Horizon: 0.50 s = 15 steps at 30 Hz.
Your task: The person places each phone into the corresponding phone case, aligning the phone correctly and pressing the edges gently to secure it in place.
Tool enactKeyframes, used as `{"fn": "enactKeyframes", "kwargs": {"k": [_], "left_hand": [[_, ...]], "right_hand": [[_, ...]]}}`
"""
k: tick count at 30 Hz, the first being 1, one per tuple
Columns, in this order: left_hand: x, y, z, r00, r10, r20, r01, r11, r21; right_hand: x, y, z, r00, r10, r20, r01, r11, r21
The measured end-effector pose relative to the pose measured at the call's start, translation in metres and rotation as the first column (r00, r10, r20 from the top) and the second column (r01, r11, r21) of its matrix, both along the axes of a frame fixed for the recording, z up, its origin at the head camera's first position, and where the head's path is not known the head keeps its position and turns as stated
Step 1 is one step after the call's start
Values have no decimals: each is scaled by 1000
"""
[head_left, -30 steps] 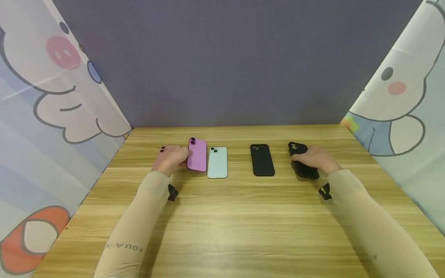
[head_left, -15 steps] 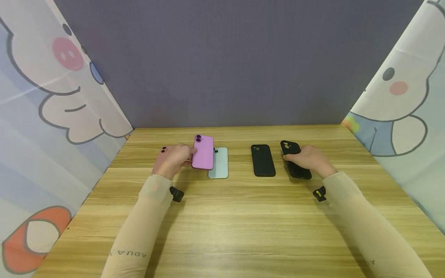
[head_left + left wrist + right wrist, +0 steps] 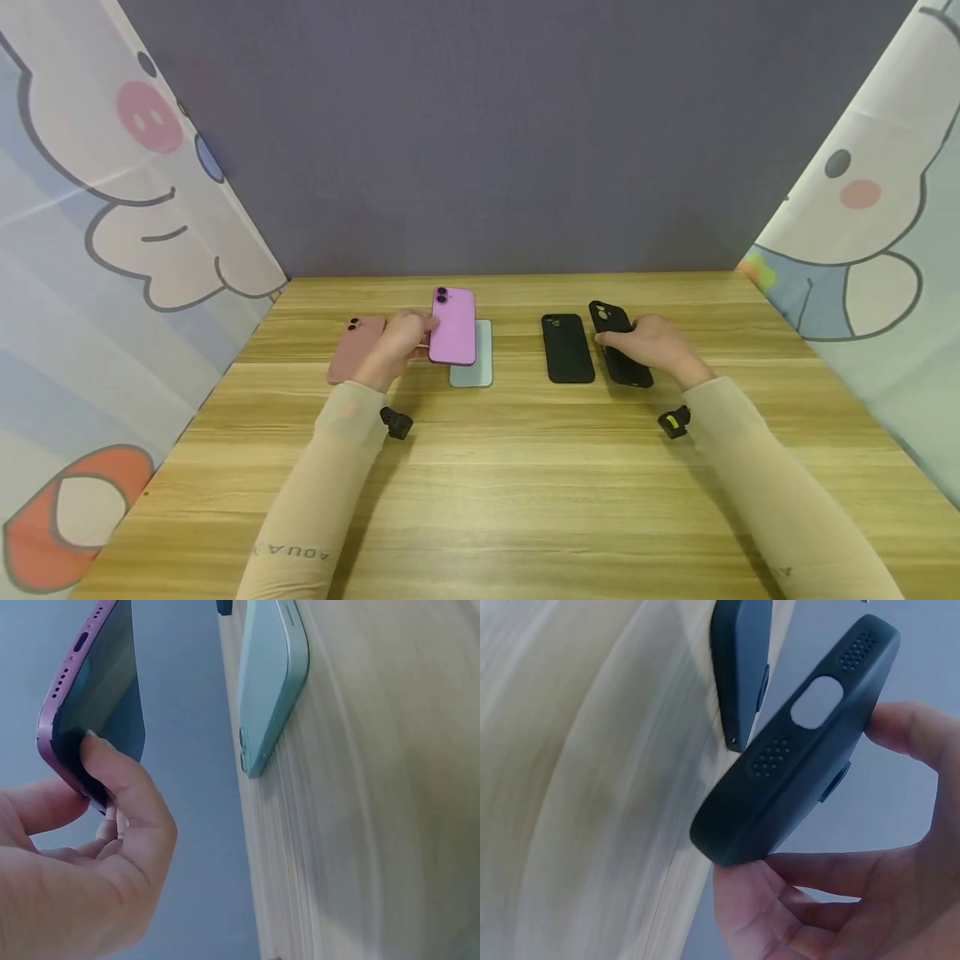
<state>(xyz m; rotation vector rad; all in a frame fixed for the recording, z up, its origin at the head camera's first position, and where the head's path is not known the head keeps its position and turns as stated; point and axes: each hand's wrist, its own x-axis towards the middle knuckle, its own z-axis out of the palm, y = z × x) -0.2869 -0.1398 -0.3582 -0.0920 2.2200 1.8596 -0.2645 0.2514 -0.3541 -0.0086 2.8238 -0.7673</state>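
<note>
Your left hand [image 3: 397, 346] grasps the purple phone [image 3: 453, 326] by its near left edge, thumb and fingers [image 3: 124, 776] pinching it, and holds it lifted above the wooden table [image 3: 510, 483]. In the head view the phone overlaps the mint-green phone [image 3: 472, 371], which lies flat on the table beneath and slightly right of it; the left wrist view shows a clear gap between the two. A dusty-pink phone [image 3: 352, 348] lies flat just left of your left hand.

Your right hand [image 3: 652, 346] grasps a black phone case [image 3: 617, 350], fingers curled around its long edges, raised off the table and tilted. A second black case [image 3: 567, 348] lies flat just left of it; whether the two touch is probably not resolvable from the head view, though the right wrist view suggests a narrow gap.
</note>
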Motion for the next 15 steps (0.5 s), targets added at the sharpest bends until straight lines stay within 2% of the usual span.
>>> {"fn": "enactKeyframes", "kwargs": {"k": [15], "left_hand": [[0, 19, -3, 999, 14, -33, -12, 998, 58]], "right_hand": [[0, -12, 4, 1000, -6, 23, 8, 996, -93]]}}
